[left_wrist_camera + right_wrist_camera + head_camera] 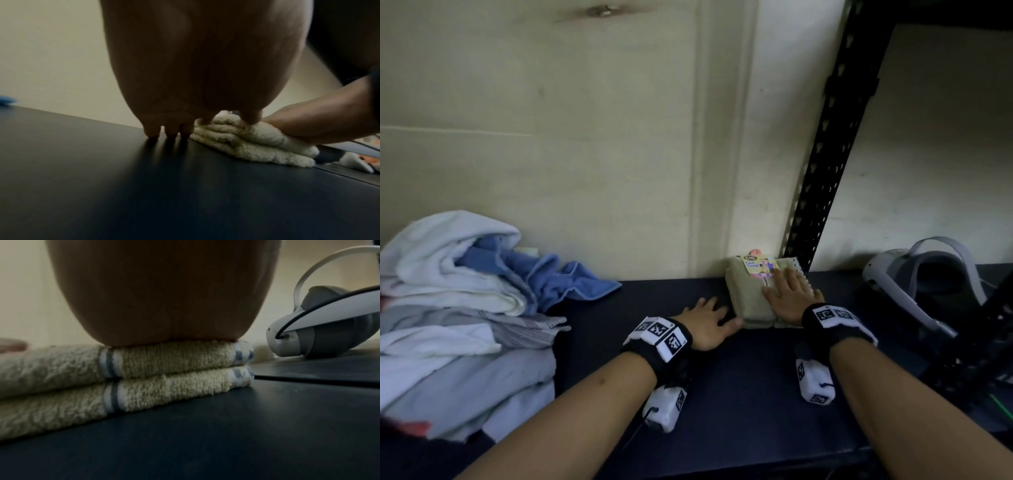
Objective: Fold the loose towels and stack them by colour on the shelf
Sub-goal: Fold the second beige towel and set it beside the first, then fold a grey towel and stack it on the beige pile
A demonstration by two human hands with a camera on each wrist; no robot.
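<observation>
The right hand [789, 296] lies flat, fingers straight, pressing down on top of a small stack of folded cream towels [751, 298]; it grips nothing. In the right wrist view the heel of the hand sits on the upper towel, and two folded towels [144, 382] show one on the other, each with a grey-and-white stripe near its right end. The left hand [705, 323] rests beside the stack's left side, fingers straight and spread. In the left wrist view three fingertips [152, 132] touch the dark shelf board [102, 186] just left of the stack, while the forefinger and thumb lie against the stack's upper layers [246, 141]; no finger curls round the cloth.

The stack sits at the back edge of the shelf board [739, 394], against the pale wall [585, 137], just left of the black perforated upright [825, 154]. A printed paper label [758, 266] reading "Face Towel" lies on its rear part.

Along the board's left end a loose heap of towels [448, 308] is piled, white and pale grey, with a crumpled blue towel [551, 274] spilling toward the back edge. Beyond the upright, on the right, a white and grey headset [928, 284] lies on the shelf, well apart from the stack.
</observation>
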